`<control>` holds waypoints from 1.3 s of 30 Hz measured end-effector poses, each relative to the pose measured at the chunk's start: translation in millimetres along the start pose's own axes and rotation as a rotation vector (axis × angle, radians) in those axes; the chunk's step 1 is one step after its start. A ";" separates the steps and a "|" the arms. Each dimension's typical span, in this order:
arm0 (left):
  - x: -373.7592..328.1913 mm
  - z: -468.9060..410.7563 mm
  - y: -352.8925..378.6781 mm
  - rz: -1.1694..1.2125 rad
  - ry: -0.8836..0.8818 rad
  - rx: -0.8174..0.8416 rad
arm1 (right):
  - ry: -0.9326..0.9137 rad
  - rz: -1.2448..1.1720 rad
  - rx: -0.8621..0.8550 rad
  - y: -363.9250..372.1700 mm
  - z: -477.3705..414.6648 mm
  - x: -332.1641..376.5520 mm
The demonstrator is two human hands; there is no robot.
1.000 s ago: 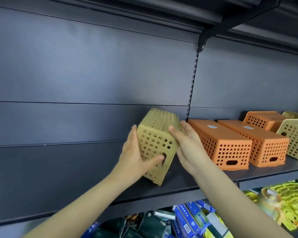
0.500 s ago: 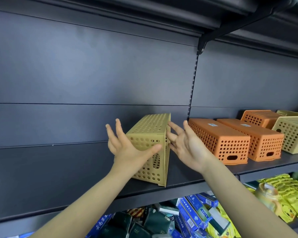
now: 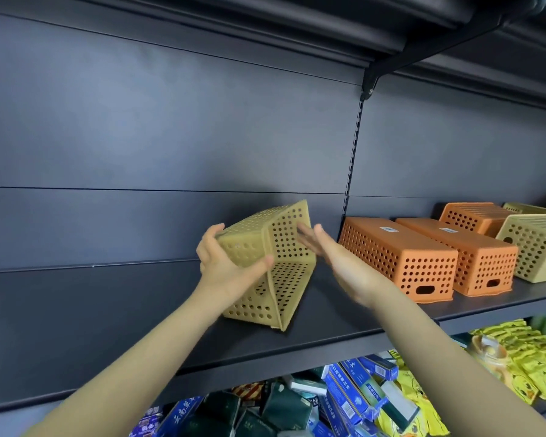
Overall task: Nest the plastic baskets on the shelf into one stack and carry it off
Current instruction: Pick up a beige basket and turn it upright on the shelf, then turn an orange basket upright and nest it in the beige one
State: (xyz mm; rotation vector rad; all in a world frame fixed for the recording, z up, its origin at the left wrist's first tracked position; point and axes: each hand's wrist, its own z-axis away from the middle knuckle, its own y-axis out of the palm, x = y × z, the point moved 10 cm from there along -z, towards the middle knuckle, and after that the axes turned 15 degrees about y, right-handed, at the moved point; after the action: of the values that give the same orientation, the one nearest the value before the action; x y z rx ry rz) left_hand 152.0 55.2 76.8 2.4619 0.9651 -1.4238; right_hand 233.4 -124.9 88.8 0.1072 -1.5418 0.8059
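The left hand [image 3: 226, 268] grips the tan perforated plastic basket [image 3: 270, 263] at its near end — fingers curled over the top edge, thumb pressed across the holed face. This basket is tipped on its side, its open mouth turned to the right, one lower corner resting on the dark grey metal shelf [image 3: 108, 326]. The right hand [image 3: 338, 263] is spread flat with nothing in it, fingertips reaching the rim of the basket's mouth; whether they touch cannot be told.

Further right on the same shelf stand more baskets, all upside down: two long orange perforated baskets [image 3: 401, 257] side by side at the front, a third orange one [image 3: 467, 216] behind, and two tan ones — one [image 3: 536, 247] at the front, one [image 3: 527, 208] at the back. A further orange sliver shows at the frame's edge.

Below the shelf lie blue boxes [image 3: 353, 392], dark green packets [image 3: 284, 408] and yellow packets [image 3: 517, 357], too jumbled to count.
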 end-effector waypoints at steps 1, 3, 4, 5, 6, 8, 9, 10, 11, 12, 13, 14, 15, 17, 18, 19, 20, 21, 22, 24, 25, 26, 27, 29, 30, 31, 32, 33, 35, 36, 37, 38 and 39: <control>11.2 -6.5 -6.0 0.072 -0.062 0.002 | 0.007 0.126 -0.061 -8.3 -0.3 -6.1; 34.2 -13.6 -11.2 0.297 -0.232 0.007 | -0.016 0.440 -0.155 -22.4 -1.0 -18.9; 43.2 -13.7 -8.9 0.406 -0.317 0.037 | -0.038 0.584 -0.179 -25.8 -1.4 -25.1; 48.7 -13.4 -5.8 0.461 -0.369 0.082 | -0.064 0.687 -0.197 -27.8 -2.6 -30.7; 52.2 -13.5 -3.4 0.474 -0.392 0.126 | -0.095 0.740 -0.213 -29.9 -3.6 -34.6; 57.3 -18.4 1.3 0.475 -0.391 0.164 | -0.179 0.737 -0.277 -37.1 -6.3 -34.8; 58.1 -22.2 2.2 0.466 -0.378 0.156 | -0.221 0.712 -0.317 -41.1 -6.3 -32.0; 55.3 -25.2 3.7 0.459 -0.363 0.145 | -0.253 0.685 -0.360 -45.5 -7.1 -29.8; 52.4 -28.7 5.6 0.441 -0.346 0.136 | -0.275 0.664 -0.397 -48.7 -7.8 -27.3; 46.1 -30.1 9.2 0.408 -0.325 0.148 | -0.293 0.649 -0.424 -50.4 -8.5 -23.9; 38.6 -30.5 12.9 0.338 -0.293 0.170 | -0.298 0.648 -0.443 -51.2 -10.4 -21.7; 31.1 -30.2 16.3 0.241 -0.252 0.197 | -0.291 0.650 -0.449 -50.6 -11.7 -19.1; 24.2 -31.1 18.4 0.110 -0.194 0.217 | -0.282 0.652 -0.451 -49.7 -13.2 -16.2; 9.1 -35.5 17.2 -0.228 -0.046 0.212 | -0.288 0.622 -0.446 -52.0 -17.4 -13.4; -1.4 -37.2 16.5 -0.394 0.038 0.198 | -0.306 0.578 -0.432 -56.2 -19.0 -14.2; -12.9 -38.8 19.1 -0.534 0.128 0.194 | -0.318 0.521 -0.415 -63.1 -19.6 -16.2; -27.0 -38.9 25.9 -0.647 0.221 0.205 | -0.315 0.459 -0.398 -71.8 -19.5 -19.3; -39.9 -37.5 36.7 -0.725 0.300 0.233 | -0.307 0.408 -0.387 -81.0 -19.1 -23.7; -50.8 -34.4 51.2 -0.773 0.354 0.279 | -0.316 0.366 -0.389 -89.9 -17.3 -26.4; -64.6 -23.5 87.0 -0.817 0.375 0.421 | -0.372 0.306 -0.428 -106.7 -11.7 -28.9; -66.4 -16.4 106.2 -0.838 0.368 0.512 | -0.406 0.284 -0.461 -115.3 -8.0 -30.1; -67.4 -8.2 124.8 -0.861 0.368 0.597 | -0.433 0.271 -0.506 -125.7 -4.2 -31.9; -67.7 -1.5 139.7 -0.887 0.383 0.656 | -0.456 0.273 -0.576 -138.4 1.0 -33.8; -69.3 -1.2 152.8 -0.941 0.456 0.653 | -0.465 0.323 -0.781 -171.4 13.4 -42.8; -69.4 -6.2 153.2 -0.967 0.485 0.616 | -0.441 0.370 -0.894 -189.3 19.6 -50.0; -67.7 -12.4 152.8 -0.998 0.504 0.579 | -0.387 0.425 -0.994 -206.6 24.1 -59.5; -64.5 -18.6 152.5 -1.042 0.510 0.545 | -0.298 0.470 -1.064 -222.7 25.0 -72.5; -62.6 -23.7 152.8 -1.095 0.507 0.508 | -0.186 0.487 -1.106 -237.5 24.0 -87.8; -64.0 -28.3 161.0 -1.196 0.513 0.426 | 0.047 0.447 -1.110 -261.3 18.4 -120.8; -68.0 -27.2 168.9 -1.222 0.528 0.382 | 0.141 0.409 -1.082 -269.4 15.7 -134.3; -71.7 -24.8 178.0 -1.227 0.541 0.346 | 0.208 0.372 -1.035 -274.5 12.9 -145.2; -73.1 -22.7 186.9 -1.218 0.540 0.323 | 0.237 0.333 -0.974 -276.7 9.7 -153.5; -72.8 -21.4 194.4 -1.215 0.525 0.311 | 0.217 0.284 -0.915 -277.9 7.3 -158.7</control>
State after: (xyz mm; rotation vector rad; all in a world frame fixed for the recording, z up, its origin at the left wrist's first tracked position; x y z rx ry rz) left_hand 257.0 -121.9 110.9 2.5319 2.8652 -1.1078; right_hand 398.1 -398.1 62.0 -0.8548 -1.5967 0.2473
